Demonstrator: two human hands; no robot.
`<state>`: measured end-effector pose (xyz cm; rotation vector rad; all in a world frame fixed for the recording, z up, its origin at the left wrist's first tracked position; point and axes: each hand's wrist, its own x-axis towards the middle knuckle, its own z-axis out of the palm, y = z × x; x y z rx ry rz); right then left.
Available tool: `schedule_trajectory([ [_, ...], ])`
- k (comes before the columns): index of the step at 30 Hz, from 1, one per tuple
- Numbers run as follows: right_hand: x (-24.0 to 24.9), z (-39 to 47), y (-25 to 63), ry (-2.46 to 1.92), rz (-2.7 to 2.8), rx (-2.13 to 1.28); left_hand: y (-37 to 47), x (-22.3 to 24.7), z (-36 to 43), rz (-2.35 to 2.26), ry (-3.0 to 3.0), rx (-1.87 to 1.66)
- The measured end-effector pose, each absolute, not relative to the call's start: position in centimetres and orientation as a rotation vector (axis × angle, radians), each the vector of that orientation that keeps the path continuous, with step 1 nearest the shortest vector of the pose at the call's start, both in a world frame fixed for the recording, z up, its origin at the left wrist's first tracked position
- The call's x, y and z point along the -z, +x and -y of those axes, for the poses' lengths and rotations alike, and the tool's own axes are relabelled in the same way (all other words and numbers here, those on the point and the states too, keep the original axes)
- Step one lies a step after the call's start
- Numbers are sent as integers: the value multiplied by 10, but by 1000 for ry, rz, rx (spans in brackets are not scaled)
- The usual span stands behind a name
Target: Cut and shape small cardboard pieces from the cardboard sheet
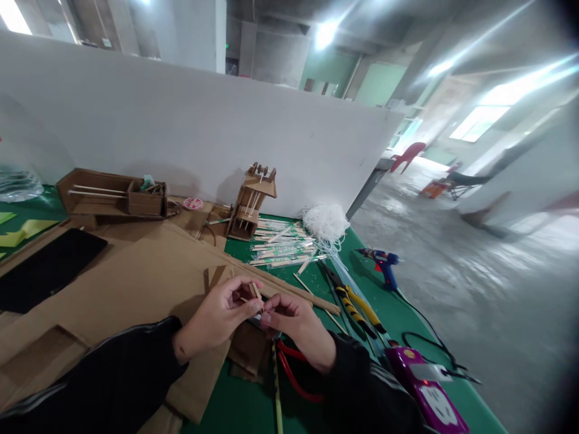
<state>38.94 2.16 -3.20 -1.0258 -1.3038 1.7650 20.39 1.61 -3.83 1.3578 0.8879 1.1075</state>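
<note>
My left hand [221,313] is closed around a small cardboard piece [256,291], which pokes up between thumb and fingers. Pinched near the lower end of that piece is my right hand [298,325]; its fingertips almost meet my left thumb, and what they grip is too small to make out. Both hands are above the front edge of a large cardboard sheet [136,271]. Beneath my right hand lie red-handled scissors [294,377], partly hidden, beside a thin yellow-green stick [277,392].
Cardboard structures [248,208] stand by the white partition [203,120]. Wrapped sticks [283,244] and white string [325,223] lie behind my hands. On the right are yellow-handled pliers [366,310], a blue glue gun [384,265] and a purple power strip [425,386]. A black slab [49,268] lies left.
</note>
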Motion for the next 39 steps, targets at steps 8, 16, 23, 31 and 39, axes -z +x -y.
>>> schedule_trajectory([
  [8,36,-21,389,-1168,1429,-1513,205,42,-16,-894,1358,-1115],
  [16,37,-21,387,-1198,1561,-1352,206,41,-15,-885,1354,-1094],
  [23,34,-20,387,-1160,1650,-1334,206,40,-16,-887,1362,-1084],
  [31,37,-19,387,-1160,1655,-1331,207,39,-15,-932,1370,-1104],
  [39,35,-17,386,-1195,1626,-1330,205,35,-15,-1000,1396,-1090],
])
